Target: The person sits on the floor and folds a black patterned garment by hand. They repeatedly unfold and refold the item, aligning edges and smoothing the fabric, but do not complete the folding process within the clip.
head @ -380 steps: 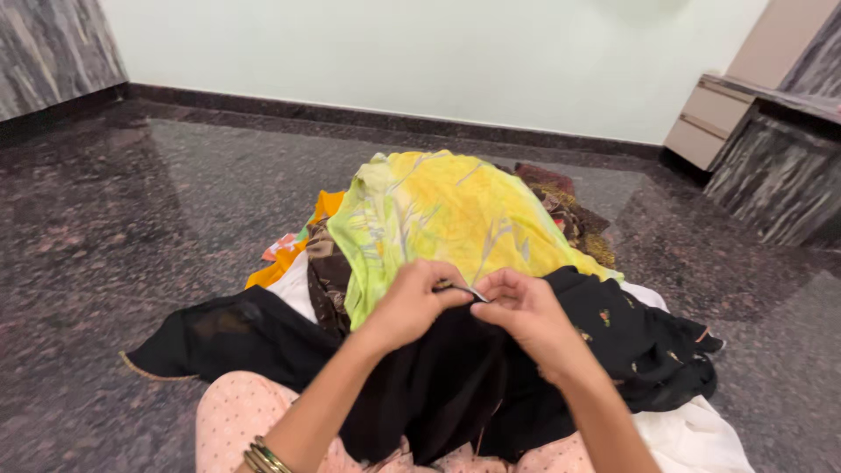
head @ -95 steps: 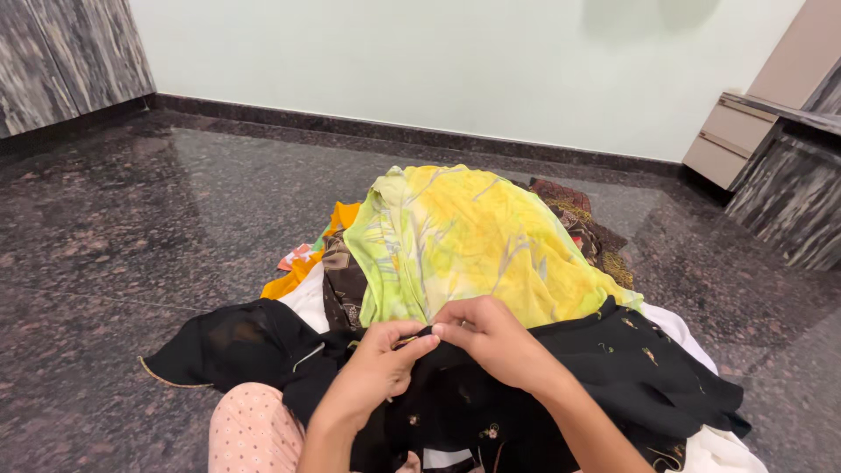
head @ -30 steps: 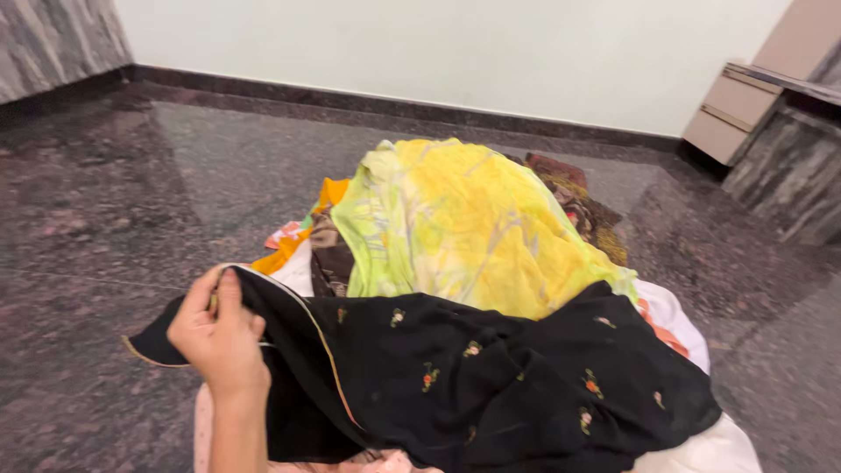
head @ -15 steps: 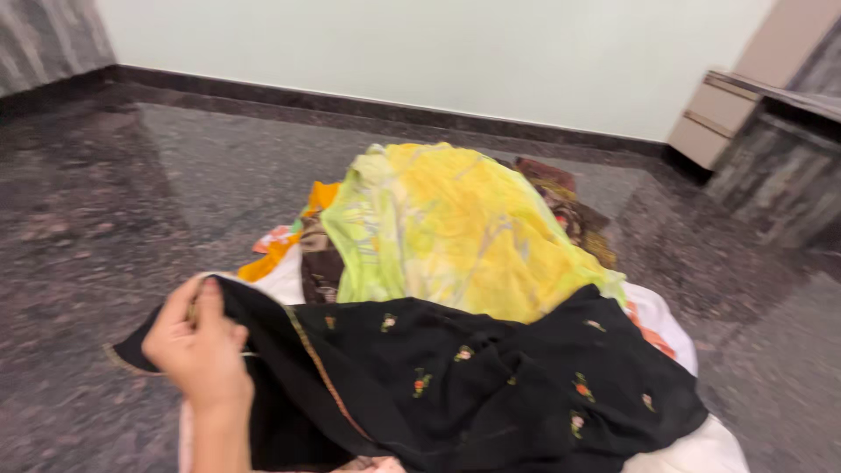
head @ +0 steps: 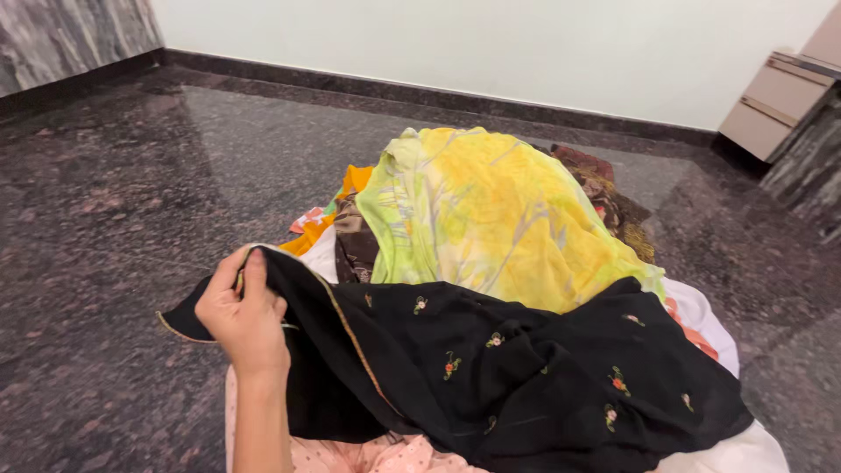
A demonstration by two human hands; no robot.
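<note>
Clothes heap (head: 491, 228) on granite floor (head: 131, 193)

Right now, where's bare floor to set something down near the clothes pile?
Bare dark stone floor lies left of the left hand, also between the yellow-green cloth and the back wall. Crowded: centre, where the black embroidered cloth overlaps the pile.

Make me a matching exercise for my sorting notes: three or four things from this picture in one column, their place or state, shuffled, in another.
Things:
1. black embroidered cloth
2. yellow-green cloth
3. left hand
4. cabinet

Places or states:
A. at the wall, far right
B. on top of the pile
C. spread across the lap
D. gripping a gold-trimmed edge

Pairs: 1-C, 2-B, 3-D, 4-A
</note>
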